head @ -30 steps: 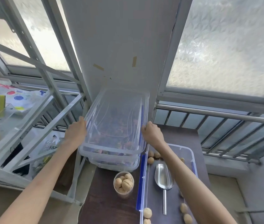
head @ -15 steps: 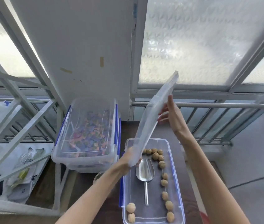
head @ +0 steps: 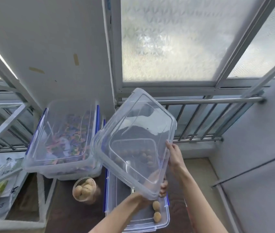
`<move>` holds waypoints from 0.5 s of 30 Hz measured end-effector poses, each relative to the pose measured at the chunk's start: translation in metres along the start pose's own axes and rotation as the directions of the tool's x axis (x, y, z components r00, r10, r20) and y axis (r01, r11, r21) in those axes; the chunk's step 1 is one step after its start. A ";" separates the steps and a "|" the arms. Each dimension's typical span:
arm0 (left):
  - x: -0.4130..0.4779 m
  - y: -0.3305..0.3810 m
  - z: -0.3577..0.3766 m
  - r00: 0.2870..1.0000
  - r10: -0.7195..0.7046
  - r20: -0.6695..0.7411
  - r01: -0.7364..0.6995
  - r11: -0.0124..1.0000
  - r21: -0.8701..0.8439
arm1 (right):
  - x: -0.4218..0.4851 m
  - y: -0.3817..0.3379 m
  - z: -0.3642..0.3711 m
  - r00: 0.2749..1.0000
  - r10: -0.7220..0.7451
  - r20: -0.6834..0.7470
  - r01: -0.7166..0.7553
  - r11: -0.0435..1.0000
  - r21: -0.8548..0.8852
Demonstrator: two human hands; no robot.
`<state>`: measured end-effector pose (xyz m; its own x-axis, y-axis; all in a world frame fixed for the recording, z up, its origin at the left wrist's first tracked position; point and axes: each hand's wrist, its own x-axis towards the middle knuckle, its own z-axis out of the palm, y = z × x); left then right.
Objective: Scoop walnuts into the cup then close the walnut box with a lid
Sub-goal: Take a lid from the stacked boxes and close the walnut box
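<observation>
A dark brown tabletop point(head: 69, 214) stands against a pale grey wall point(head: 49, 39), beside a frosted, patterned window point(head: 175, 39) with a steel railing point(head: 217, 100) running under it. On the table, a clear plastic storage box with blue clips point(head: 61, 140) holds a jumble of multicoloured pieces. Just in front of it sits a small round transparent cup point(head: 84, 189) filled with tan, wrinkled walnuts.

To the right lies the long clear walnut box with blue side latches point(head: 165, 221), open on top, with a few loose walnuts point(head: 156, 211) on its floor. Above it, tilted with its far end raised, hangs the clear rectangular plastic lid point(head: 133, 140) (more walnuts show blurrily through it). The lid is not seated on the box; its near corner dips low over the box's middle.

The left hand point(head: 157, 190) grips that near lower corner from beneath, fingers curled round the rim and mostly hidden behind the plastic. The right hand point(head: 175, 157) clasps the lid's right long edge, thumb on top and fingers pressed against the rim.

At the far left, a metal rack point(head: 3, 125) stands over some packaged items.
</observation>
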<state>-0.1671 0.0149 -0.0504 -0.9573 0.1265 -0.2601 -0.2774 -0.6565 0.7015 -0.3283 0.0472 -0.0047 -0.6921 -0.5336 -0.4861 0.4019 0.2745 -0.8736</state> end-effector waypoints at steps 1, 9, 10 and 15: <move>-0.003 0.009 0.005 0.996 -0.083 0.041 0.085 0.996 -0.032 | -0.001 0.001 0.002 1.000 -0.005 -0.012 0.005 0.999 0.040; -0.077 0.038 -0.034 0.845 0.144 -0.515 -0.143 0.989 0.041 | 0.012 0.007 -0.026 0.969 -0.213 0.125 0.236 0.948 -0.215; -0.087 0.043 -0.041 0.806 0.155 -0.571 -0.166 0.986 0.032 | 0.015 0.013 -0.031 0.965 -0.219 0.142 0.251 0.928 -0.275; -0.111 0.033 -0.057 0.679 0.131 -0.722 -0.142 0.989 0.046 | 0.013 0.064 -0.036 0.974 -0.148 0.170 0.213 0.850 -0.481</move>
<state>-0.0650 -0.0638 -0.0363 -0.6274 -0.5370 -0.5639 -0.1426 -0.6326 0.7612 -0.3333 0.0863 -0.0675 -0.6321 -0.6964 -0.3398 -0.0947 0.5047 -0.8581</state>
